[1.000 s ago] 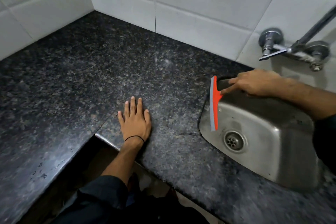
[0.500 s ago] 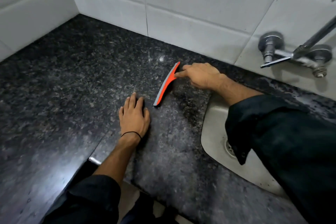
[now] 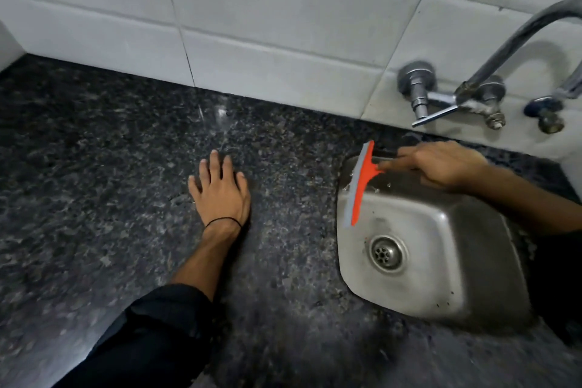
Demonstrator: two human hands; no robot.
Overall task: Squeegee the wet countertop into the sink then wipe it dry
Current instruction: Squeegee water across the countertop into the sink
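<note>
The orange squeegee [image 3: 359, 184] with its grey rubber blade hangs over the left rim of the steel sink [image 3: 466, 268]. My right hand [image 3: 441, 164] grips its handle from the right, above the sink's back edge. Water drops show on the sink wall near the blade. My left hand [image 3: 220, 189] lies flat, fingers spread, on the dark speckled granite countertop [image 3: 110, 167], a hand's width left of the sink. A black band circles that wrist.
White wall tiles [image 3: 283, 41] rise behind the counter. A chrome tap [image 3: 472, 98] with a curved spout juts from the wall above the sink. The drain [image 3: 385, 253] sits in the sink floor. No cloth is in view.
My right hand has dragged the squeegee from the counter beside my left hand rightward to the sink's left rim. My left hand has stayed flat on the counter.
</note>
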